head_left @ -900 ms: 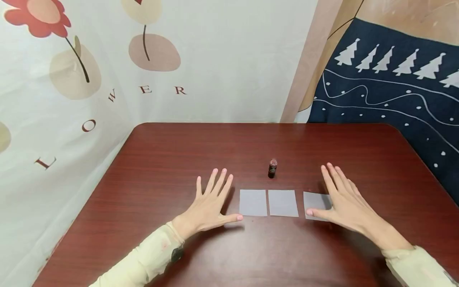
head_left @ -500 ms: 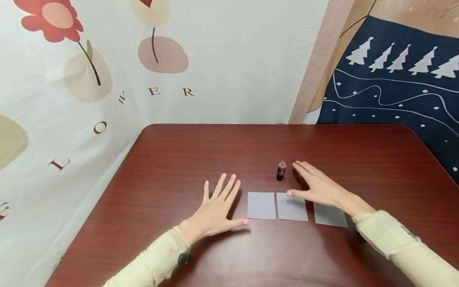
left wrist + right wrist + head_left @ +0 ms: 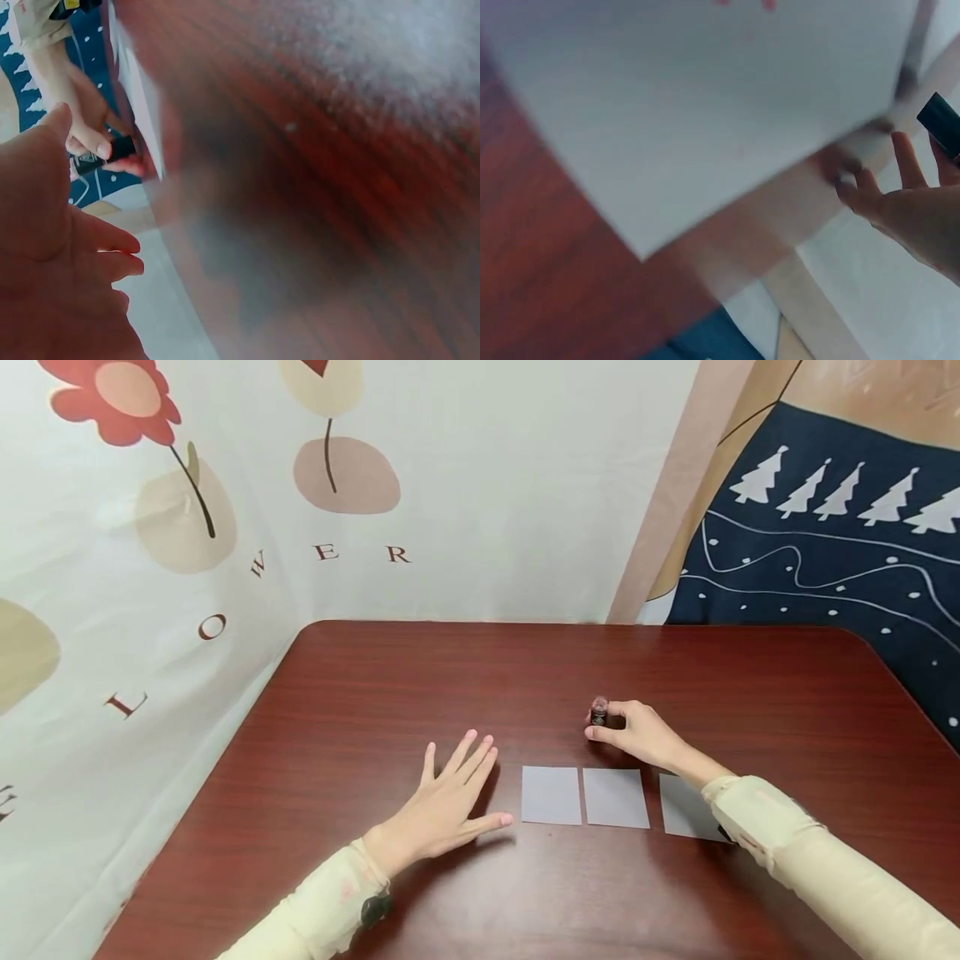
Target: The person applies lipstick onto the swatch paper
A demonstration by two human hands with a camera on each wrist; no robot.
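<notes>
My right hand [image 3: 637, 733] pinches a small black tube [image 3: 598, 717] with a clear pinkish top between thumb and fingers, just behind the paper squares. The tube stands upright in the head view. Its dark lower end also shows at the right edge of the right wrist view, as a black cylinder [image 3: 940, 124]. My left hand [image 3: 442, 806], fingers spread and holding nothing, hovers over the table left of the papers, casting a shadow. Three pale squares lie in a row: a left paper [image 3: 551, 796], a middle paper [image 3: 617, 798], and a right paper [image 3: 681, 806] partly hidden by my right sleeve.
The dark red-brown wooden table [image 3: 420, 677] runs back to a white printed cloth [image 3: 495, 527]. A navy cloth with white trees [image 3: 817, 568] hangs past the table's right rear corner.
My right hand has moved left from over the right paper to the tube, and now its fingers and thumb close round it. The left hand stays nearly still; the view has shifted slightly.
</notes>
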